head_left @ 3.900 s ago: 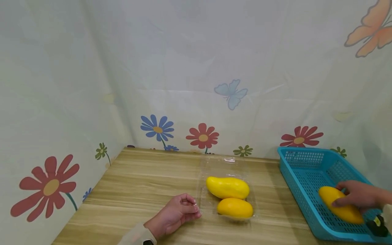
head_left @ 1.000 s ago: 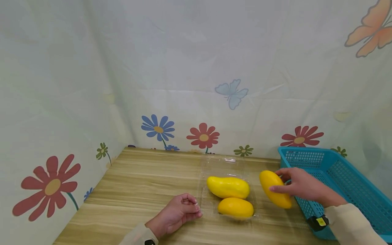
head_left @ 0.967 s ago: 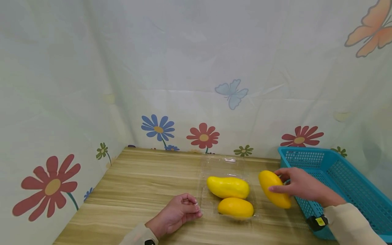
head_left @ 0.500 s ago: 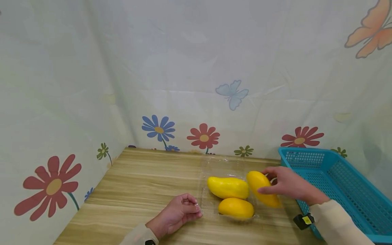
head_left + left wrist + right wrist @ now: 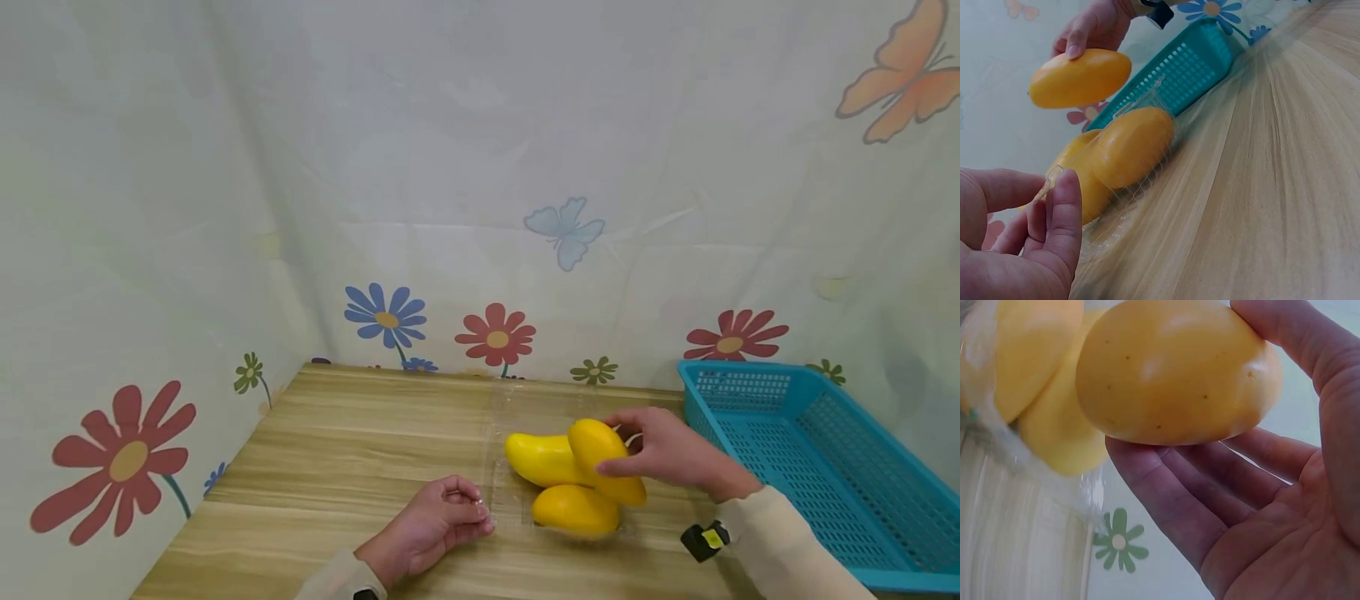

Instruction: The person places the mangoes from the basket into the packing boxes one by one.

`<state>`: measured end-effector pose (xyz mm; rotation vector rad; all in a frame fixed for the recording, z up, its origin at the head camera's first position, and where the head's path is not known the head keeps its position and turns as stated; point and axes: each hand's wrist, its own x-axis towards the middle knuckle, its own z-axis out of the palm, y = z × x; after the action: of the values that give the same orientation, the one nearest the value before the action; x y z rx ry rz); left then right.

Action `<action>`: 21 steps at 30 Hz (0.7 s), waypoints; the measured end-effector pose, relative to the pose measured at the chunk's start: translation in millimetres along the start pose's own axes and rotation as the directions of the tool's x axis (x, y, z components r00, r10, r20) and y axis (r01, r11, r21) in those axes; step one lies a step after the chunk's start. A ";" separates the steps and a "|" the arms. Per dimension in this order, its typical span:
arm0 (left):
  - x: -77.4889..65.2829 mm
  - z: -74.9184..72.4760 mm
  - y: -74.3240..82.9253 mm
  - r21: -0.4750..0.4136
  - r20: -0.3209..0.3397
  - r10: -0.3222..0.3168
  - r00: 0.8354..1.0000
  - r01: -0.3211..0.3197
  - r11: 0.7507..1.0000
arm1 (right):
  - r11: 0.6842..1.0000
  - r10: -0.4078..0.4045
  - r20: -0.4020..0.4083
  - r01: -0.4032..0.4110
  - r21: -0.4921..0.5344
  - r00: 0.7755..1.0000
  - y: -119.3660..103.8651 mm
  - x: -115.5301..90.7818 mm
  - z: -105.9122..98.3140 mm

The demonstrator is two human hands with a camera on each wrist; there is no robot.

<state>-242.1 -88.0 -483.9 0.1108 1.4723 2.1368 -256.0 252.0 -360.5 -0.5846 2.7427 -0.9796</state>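
Observation:
In the head view a clear plastic clamshell box stands opened on the table with two mangoes inside, a yellow mango behind an orange-yellow mango. My left hand pinches the box's left edge between thumb and fingers, as the left wrist view shows at the plastic edge. A third mango is gripped by my right hand, tilted, over the right part of the box. It partly hides the yellow mango. The left wrist view shows this mango raised above the other two.
A blue perforated basket stands at the right, with no fruit visible in it. The wood-grain table extends left of the box. Behind it hangs a pale curtain printed with flowers and butterflies.
My right hand has taken the third mango from the blue basket and carried it left, from beside the box to over it. My left hand stays at the box's edge.

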 end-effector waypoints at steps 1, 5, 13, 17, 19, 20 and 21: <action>0.1 -0.2 0.0 0.000 0.000 0.000 1.000 0.000 1.000 | 1.000 -0.002 -0.004 0.002 0.003 1.000 -1.3 1.6 2.3; 0.2 -1.0 -0.5 -0.003 0.003 0.002 1.000 -0.002 1.000 | 1.000 -0.012 -0.020 0.013 0.012 1.000 -4.9 8.0 12.6; -0.1 -0.3 -0.6 -0.008 0.007 0.009 1.000 -0.008 1.000 | 0.999 0.042 -0.043 -0.041 0.019 0.998 -17.5 20.1 34.4; -0.7 -0.6 -0.7 -0.011 0.010 0.010 1.000 -0.010 1.000 | 0.998 0.042 -0.031 -0.041 0.037 0.999 -24.5 27.2 47.0; -0.9 -0.6 -0.7 -0.011 0.010 0.008 1.000 -0.008 1.000 | 0.997 0.059 -0.032 -0.057 0.047 0.998 -27.7 31.3 54.2; -1.0 -0.6 -0.6 -0.010 0.011 0.006 1.000 -0.006 1.000 | 0.996 0.071 -0.033 -0.069 0.053 0.997 -29.3 33.2 57.6; -1.0 -0.5 -0.5 -0.010 0.011 0.006 1.000 -0.006 1.000 | 0.995 0.084 -0.036 -0.082 0.056 0.996 -31.0 34.8 60.8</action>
<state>-241.2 -88.8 -484.4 0.1240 1.4569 2.1445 -260.8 180.9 -388.5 -0.4443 2.7398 -1.0528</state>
